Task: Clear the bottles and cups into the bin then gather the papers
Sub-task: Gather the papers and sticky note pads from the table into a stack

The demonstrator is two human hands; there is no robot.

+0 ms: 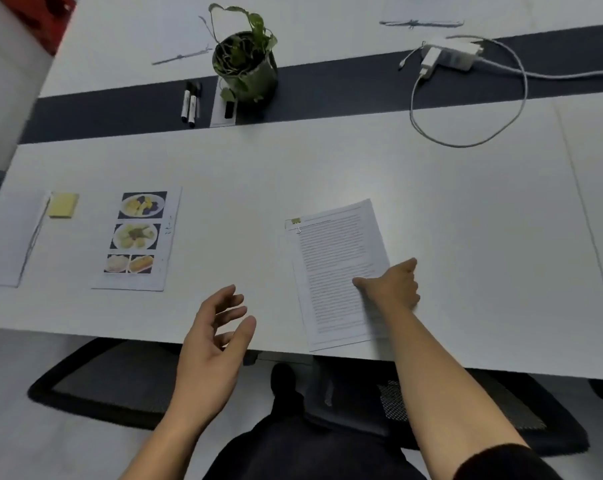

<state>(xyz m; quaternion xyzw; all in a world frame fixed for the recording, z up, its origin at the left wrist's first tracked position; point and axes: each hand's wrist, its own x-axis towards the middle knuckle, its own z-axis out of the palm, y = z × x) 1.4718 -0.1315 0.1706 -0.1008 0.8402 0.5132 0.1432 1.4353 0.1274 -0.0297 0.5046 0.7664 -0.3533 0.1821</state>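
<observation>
Head view: the right hand (393,285) pinches the right edge of the clipped pages (334,265), thumb on top, fingers curled at the edge. The left hand (213,337) hovers open over the counter's (466,220) front edge. The pages lie close to that edge; they look light and floppy, likely stiffest by the clip (295,221). A photo sheet (137,237) and a plain sheet (9,244) lie well to the left, probably easiest slid to the near edge.
</observation>
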